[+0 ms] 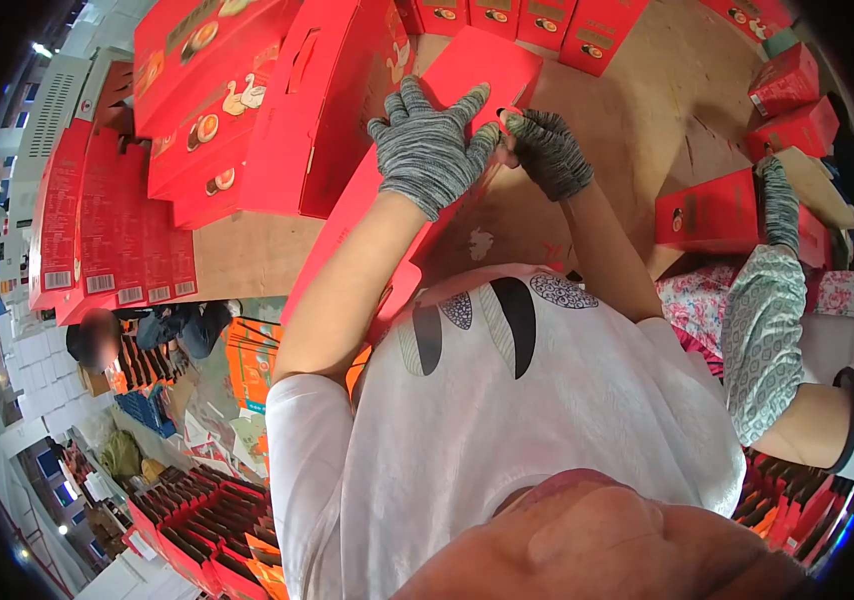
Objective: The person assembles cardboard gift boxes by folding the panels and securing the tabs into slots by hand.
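Note:
A long red cardboard box (pixel 492 65) lies slantwise on the wooden table in front of my body. My left hand (pixel 427 140), in a grey striped glove with bare fingertips, rests on top of the box with its fingers spread. My right hand (pixel 547 152), gloved the same way, is at the box's right edge. Its fingers are curled and pinch that edge close to my left thumb. The fingertips partly hide the spot they grip, and my left forearm covers part of the box's near end.
Large red boxes with goose pictures (pixel 327 110) stand at left beside flat red cartons (pixel 112 220). More red boxes (pixel 597 35) line the table's (pixel 647 110) far side. A co-worker's gloved hand (pixel 779 205) touches a red box (pixel 709 212) at right. Another person (pixel 187 328) is at lower left.

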Demonstrator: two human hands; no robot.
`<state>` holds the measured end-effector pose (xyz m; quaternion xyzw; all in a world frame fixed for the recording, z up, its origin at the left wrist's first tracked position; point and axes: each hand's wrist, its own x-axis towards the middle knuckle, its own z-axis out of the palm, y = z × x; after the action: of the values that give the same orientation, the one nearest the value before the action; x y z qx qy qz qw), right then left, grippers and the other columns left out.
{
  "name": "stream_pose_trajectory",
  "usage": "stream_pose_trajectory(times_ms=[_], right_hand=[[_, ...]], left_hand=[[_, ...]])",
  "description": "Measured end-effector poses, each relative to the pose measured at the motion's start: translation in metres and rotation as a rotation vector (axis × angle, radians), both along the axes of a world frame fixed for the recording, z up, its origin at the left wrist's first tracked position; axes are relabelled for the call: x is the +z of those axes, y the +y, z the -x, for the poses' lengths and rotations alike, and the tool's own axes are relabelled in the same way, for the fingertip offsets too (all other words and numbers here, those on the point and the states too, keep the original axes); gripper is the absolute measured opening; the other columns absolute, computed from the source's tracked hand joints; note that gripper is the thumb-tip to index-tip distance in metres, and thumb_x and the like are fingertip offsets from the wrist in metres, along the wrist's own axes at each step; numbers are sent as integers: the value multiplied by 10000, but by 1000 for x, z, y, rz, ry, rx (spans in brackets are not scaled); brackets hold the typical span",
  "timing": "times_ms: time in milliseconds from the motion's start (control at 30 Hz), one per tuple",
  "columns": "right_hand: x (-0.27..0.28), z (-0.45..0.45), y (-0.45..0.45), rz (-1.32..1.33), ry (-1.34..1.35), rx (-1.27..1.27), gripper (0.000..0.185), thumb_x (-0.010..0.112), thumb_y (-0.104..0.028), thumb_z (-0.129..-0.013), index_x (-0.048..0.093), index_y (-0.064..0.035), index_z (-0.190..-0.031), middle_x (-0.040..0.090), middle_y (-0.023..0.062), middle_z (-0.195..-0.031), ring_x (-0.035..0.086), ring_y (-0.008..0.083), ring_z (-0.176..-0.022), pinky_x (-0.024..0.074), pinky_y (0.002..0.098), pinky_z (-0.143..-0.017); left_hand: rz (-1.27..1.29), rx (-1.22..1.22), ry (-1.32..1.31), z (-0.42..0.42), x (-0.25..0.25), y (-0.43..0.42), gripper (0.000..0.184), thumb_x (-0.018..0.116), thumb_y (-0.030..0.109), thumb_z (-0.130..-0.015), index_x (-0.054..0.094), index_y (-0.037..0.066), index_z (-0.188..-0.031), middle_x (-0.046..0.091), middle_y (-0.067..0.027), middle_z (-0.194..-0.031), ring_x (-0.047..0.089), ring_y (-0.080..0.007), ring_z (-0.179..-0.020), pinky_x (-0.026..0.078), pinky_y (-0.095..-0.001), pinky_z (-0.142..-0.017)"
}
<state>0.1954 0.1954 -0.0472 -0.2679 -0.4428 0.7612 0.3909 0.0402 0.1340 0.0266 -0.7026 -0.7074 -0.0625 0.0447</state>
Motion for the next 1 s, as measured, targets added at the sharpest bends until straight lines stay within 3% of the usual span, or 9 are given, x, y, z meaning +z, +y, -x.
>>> stream_pose_trajectory(times_ms=[200,333,467,533,567,600,767,933,1000], right_hand=[[11,3,-1,75,-116,-66,332,633,-275,-841,562,-44,-614,575,92,-552,496,132,-415,383,245,-391],[29,5,-1,-4,-318,-73,342,584,-276,-868,540,-50,-615,531,77,-516,466,131,-411,355,251,-395],[6,2,-5,-80,-235,-108,353,512,-332,-906,600,-45,-722,520,64,-514,483,138,-460,382,250,-439],[-47,19,20,-1386,-207,-838,424,475,-408,-918,629,-40,-773,547,58,-547,510,137,-483,410,244,-466],[-43,0,21,-1144,-353,-380,299,493,-308,-904,526,-37,-1024,600,87,-690,560,186,-561,460,293,-556],[-36,-17,15,-840,-459,50,432,511,-209,-891,422,-34,-1276,653,115,-833,609,235,-638,510,342,-647],[-9,-16,0,-184,-362,-138,314,490,-319,-921,603,-40,-1010,624,118,-737,599,195,-607,487,321,-589],[2,-8,-11,-305,-353,-255,307,476,-316,-936,609,-47,-874,601,79,-720,581,166,-638,458,265,-594],[7,-5,-4,-765,-548,-654,214,548,-267,-883,601,-60,-893,611,105,-782,593,252,-709,469,316,-686]], left_hand=[[118,64,-116,-2,10,5,561,553,525,-780,454,354,-1305,274,-267,-1384,291,-439,-1253,271,-583,-965],[48,85,-11,-5,4,6,553,555,586,-770,451,422,-1288,322,-270,-1353,358,-402,-1205,330,-512,-930],[46,31,-45,-7,4,2,617,560,581,-751,437,356,-1312,286,-290,-1346,333,-455,-1183,286,-596,-917],[60,55,47,-14,6,4,720,575,649,-706,381,374,-1342,284,-304,-1334,334,-478,-1155,287,-615,-871],[40,49,41,-12,1,8,751,573,677,-690,359,390,-1350,287,-301,-1331,324,-477,-1162,287,-619,-856],[100,67,50,-16,8,7,746,542,690,-707,328,405,-1361,282,-302,-1334,338,-475,-1150,297,-615,-859],[217,136,141,-40,23,17,658,447,648,-810,244,416,-1392,264,-330,-1365,318,-473,-1234,298,-615,-931],[297,174,196,-40,26,20,601,417,597,-854,229,417,-1397,268,-327,-1369,325,-456,-1248,306,-594,-952],[295,177,183,-41,26,19,607,418,591,-856,218,414,-1400,268,-325,-1371,322,-460,-1249,298,-601,-957]])
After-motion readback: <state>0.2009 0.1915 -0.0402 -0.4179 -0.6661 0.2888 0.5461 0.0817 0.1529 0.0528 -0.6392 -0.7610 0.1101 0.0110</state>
